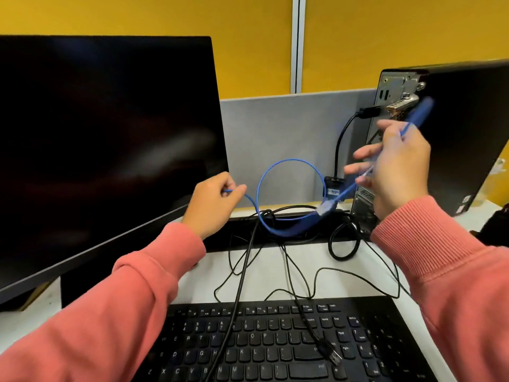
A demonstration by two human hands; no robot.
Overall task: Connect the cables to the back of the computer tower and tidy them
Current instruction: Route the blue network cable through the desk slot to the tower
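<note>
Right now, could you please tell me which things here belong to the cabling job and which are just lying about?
Part of the job:
- thin blue network cable, held by left hand and right hand
- black computer tower
- loose black USB cable

Just lying about:
- black keyboard
- dark flat monitor

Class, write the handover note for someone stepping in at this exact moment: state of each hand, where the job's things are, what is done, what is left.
Left hand: pinches the blue cable near the monitor.
Right hand: holds the same blue cable, raised beside the back of the tower; fingers partly spread, picture blurred there.
Things: the blue cable loops between the hands. Black cables trail loose over the desk and keyboard; a USB plug lies on the keys.
Done: one black plug sits in the tower's back.
Left: plug in the blue cable and the USB plug, then tidy the loose cables.
</note>
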